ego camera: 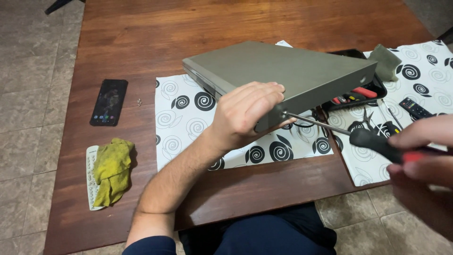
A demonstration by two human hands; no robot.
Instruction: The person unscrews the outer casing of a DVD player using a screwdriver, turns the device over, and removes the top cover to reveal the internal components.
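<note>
The flat grey metal player case [283,71], judged rigid, fairly light and smooth-sided, is tilted above the patterned mat [188,113] and gripped at its near corner by the left hand [245,113], while the right hand [420,156] is closed round the screwdriver [358,134], tip at the case edge.

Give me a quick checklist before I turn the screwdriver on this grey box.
1. Screwdriver tip at the side edge of the grey box: ok; seated in a screw head: cannot tell.
2. Left hand steadies the box beside the tip: ok.
3. Right hand grips the black-and-red handle: ok.
4. Box tilted, not flat on the patterned paper: not ok for stability.
5. Left fingers close to the tip: not ok.
6. Tool tray behind the box, within reach: ok.
</note>
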